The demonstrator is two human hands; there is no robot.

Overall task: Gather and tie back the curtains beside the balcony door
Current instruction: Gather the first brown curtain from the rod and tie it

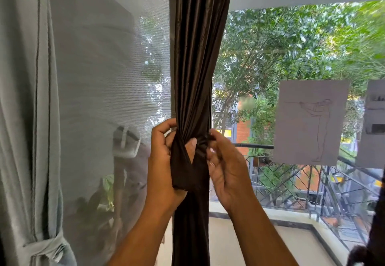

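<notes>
A dark brown satin curtain (198, 57) hangs gathered into a narrow bunch at the centre. A band of the same dark cloth (183, 167) wraps around it at hand height. My left hand (164, 161) grips the band's left end, thumb pressed into the fold. My right hand (225, 165) pinches the band's other end at the curtain's right edge. At the far left a grey curtain (27, 120) hangs gathered, with a knotted grey tie (48, 247) low on it.
A sheer mesh screen (108, 78) covers the left pane. Two sheets of paper (310, 122) are stuck on the glass at right. Beyond the glass lie a balcony floor, a metal railing (291, 174) and trees.
</notes>
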